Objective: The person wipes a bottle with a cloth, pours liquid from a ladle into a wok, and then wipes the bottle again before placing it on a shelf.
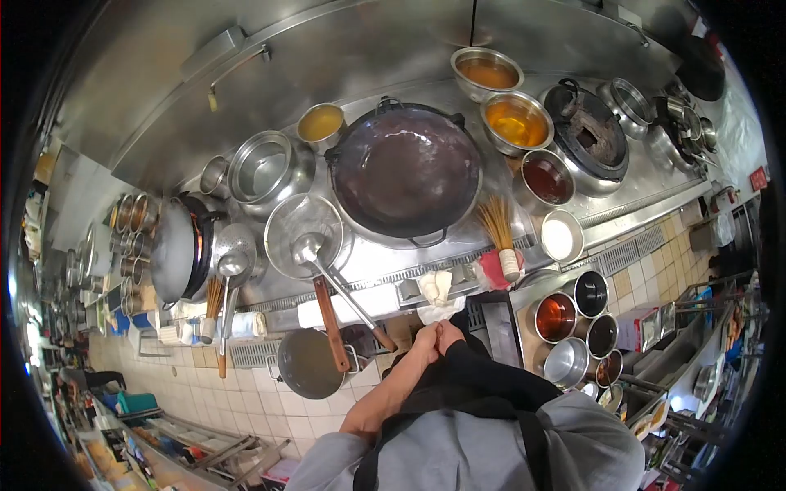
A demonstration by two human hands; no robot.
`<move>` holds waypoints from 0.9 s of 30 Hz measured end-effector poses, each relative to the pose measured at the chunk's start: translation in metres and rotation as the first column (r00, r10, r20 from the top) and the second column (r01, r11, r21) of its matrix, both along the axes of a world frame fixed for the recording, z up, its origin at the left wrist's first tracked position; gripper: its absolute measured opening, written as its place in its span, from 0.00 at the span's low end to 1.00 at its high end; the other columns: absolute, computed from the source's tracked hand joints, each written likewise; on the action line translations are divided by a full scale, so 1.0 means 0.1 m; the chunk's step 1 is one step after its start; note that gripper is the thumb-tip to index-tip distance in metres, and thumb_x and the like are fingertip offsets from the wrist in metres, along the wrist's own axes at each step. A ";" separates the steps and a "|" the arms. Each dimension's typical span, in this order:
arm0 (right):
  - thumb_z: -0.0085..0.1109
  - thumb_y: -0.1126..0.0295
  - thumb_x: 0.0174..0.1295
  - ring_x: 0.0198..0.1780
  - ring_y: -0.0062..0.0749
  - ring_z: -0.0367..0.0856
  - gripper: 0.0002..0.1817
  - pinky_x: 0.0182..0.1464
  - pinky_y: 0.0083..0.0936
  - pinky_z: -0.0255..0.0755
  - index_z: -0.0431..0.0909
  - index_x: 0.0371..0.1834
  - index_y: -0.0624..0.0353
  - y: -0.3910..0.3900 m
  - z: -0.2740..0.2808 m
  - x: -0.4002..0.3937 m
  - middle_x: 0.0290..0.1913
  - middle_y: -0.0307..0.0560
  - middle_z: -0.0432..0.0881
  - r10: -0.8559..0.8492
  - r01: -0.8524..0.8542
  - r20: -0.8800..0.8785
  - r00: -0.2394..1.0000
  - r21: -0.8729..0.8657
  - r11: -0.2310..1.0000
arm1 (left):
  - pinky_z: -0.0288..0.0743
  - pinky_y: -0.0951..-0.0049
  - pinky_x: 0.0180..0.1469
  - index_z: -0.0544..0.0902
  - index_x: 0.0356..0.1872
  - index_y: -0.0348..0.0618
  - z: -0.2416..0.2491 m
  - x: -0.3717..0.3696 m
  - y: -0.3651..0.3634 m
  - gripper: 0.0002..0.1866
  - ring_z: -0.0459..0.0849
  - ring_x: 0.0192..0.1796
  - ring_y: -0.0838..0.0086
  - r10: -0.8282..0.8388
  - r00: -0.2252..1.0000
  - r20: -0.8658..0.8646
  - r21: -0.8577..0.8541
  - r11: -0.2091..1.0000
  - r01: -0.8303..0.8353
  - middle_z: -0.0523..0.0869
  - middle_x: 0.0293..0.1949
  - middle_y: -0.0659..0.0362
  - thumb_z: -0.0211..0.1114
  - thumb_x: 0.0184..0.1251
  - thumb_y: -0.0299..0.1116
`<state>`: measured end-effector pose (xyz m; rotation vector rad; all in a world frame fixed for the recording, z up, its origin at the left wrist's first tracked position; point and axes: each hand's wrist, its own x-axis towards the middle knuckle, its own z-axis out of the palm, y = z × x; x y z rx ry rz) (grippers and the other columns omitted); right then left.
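My left hand and my right hand are together in front of my body, close to the counter's front edge. Both look closed, fingers curled against each other; what is between them, if anything, is hidden. Just beyond my fingertips a white cloth hangs at the edge, below a folded cream cloth. A large dark wok sits ahead on the stove. To its left, a ladle rests across a wire strainer with a wooden handle. A bamboo brush lies to the right.
Bowls of amber liquid and a pot of red sauce stand right of the wok. Several sauce pots are at my right. A second wok is far left; a two-handled pot sits low at left. A person bends in the left background.
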<state>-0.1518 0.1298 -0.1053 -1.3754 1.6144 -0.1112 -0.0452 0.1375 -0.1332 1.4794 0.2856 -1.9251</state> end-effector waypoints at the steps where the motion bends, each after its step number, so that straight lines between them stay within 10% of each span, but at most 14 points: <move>1: 0.52 0.55 0.78 0.56 0.63 0.86 0.21 0.57 0.49 0.78 0.80 0.54 0.64 -0.03 0.05 -0.01 0.49 0.69 0.87 0.004 -0.004 -0.014 1.000 0.007 1.000 | 0.80 0.56 0.57 0.83 0.53 0.41 0.24 -0.03 -0.04 0.16 0.87 0.49 0.59 -0.005 1.000 -0.005 0.001 1.000 0.005 0.89 0.46 0.52 0.55 0.86 0.43; 7: 0.56 0.62 0.70 0.61 0.69 0.79 0.20 0.65 0.54 0.74 0.83 0.59 0.61 0.14 0.28 0.09 0.48 0.66 0.84 0.077 -0.072 0.043 0.996 -0.124 0.990 | 0.83 0.55 0.59 0.81 0.57 0.38 0.50 0.09 -0.07 0.18 0.87 0.53 0.57 -0.091 0.990 0.110 -0.013 0.996 0.093 0.88 0.53 0.50 0.57 0.86 0.44; 11: 0.62 0.67 0.61 0.57 0.64 0.83 0.12 0.63 0.52 0.77 0.91 0.43 0.55 -0.01 0.39 -0.09 0.44 0.62 0.87 0.481 -0.452 0.035 0.876 -0.290 0.844 | 0.86 0.52 0.47 0.79 0.57 0.38 0.41 0.23 -0.05 0.17 0.89 0.44 0.57 -0.112 0.994 0.014 -0.008 0.994 0.112 0.87 0.42 0.52 0.54 0.86 0.43; 14: 0.65 0.64 0.60 0.57 0.62 0.84 0.12 0.61 0.52 0.78 0.92 0.43 0.53 -0.03 0.47 -0.21 0.43 0.59 0.89 0.276 -0.235 0.196 0.941 -0.207 0.950 | 0.87 0.54 0.42 0.80 0.55 0.39 0.15 0.27 0.14 0.15 0.88 0.37 0.61 -0.220 0.974 -0.060 -0.100 0.972 0.213 0.87 0.40 0.55 0.53 0.85 0.41; 15: 0.67 0.62 0.59 0.59 0.58 0.83 0.17 0.60 0.48 0.79 0.91 0.49 0.56 -0.16 0.45 -0.20 0.48 0.60 0.88 0.522 -0.522 -0.021 0.853 -0.078 0.849 | 0.88 0.55 0.42 0.80 0.54 0.40 0.13 0.27 0.20 0.15 0.88 0.34 0.62 -0.256 0.966 -0.031 -0.101 0.963 0.251 0.87 0.40 0.56 0.53 0.84 0.39; 19: 0.65 0.58 0.63 0.57 0.60 0.84 0.18 0.60 0.43 0.80 0.89 0.46 0.61 -0.26 0.90 -0.04 0.55 0.63 0.87 0.617 -0.694 -0.368 0.695 -0.121 0.710 | 0.88 0.54 0.50 0.85 0.56 0.42 0.69 0.35 0.32 0.17 0.88 0.42 0.59 -0.424 0.902 0.081 -0.042 0.903 0.428 0.88 0.40 0.55 0.55 0.82 0.41; 22: 0.63 0.56 0.67 0.54 0.59 0.85 0.18 0.59 0.45 0.80 0.88 0.39 0.62 -0.34 0.71 0.42 0.49 0.63 0.88 0.492 -0.505 -0.119 0.862 -0.284 0.815 | 0.82 0.53 0.61 0.85 0.62 0.38 1.11 0.64 0.54 0.24 0.88 0.56 0.54 -0.688 0.610 0.393 -0.100 0.627 0.772 0.91 0.48 0.47 0.58 0.80 0.47; 23: 0.63 0.56 0.69 0.50 0.58 0.87 0.19 0.55 0.46 0.81 0.85 0.37 0.64 -0.30 0.15 0.59 0.42 0.63 0.88 0.703 -0.665 -0.111 0.702 -0.454 0.593 | 0.81 0.54 0.63 0.85 0.62 0.37 1.25 0.81 0.63 0.25 0.88 0.57 0.53 -0.711 0.447 0.543 -0.158 0.436 0.886 0.90 0.51 0.44 0.58 0.79 0.48; 24: 0.64 0.58 0.67 0.46 0.61 0.87 0.18 0.51 0.48 0.81 0.83 0.38 0.66 -0.23 0.39 0.79 0.38 0.64 0.88 0.485 -0.429 0.196 0.852 -0.269 0.862 | 0.80 0.55 0.64 0.84 0.62 0.35 1.37 0.96 0.73 0.27 0.88 0.58 0.52 -0.675 0.276 0.684 -0.168 0.223 0.960 0.90 0.54 0.41 0.59 0.79 0.49; 27: 0.67 0.57 0.67 0.42 0.58 0.87 0.19 0.47 0.48 0.80 0.81 0.40 0.66 -0.21 0.27 1.29 0.36 0.61 0.86 0.345 -0.439 0.521 0.781 0.063 0.896 | 0.76 0.57 0.67 0.84 0.61 0.31 1.67 1.29 1.10 0.29 0.87 0.62 0.47 -0.683 0.284 0.674 -0.056 0.336 0.940 0.89 0.57 0.36 0.60 0.77 0.51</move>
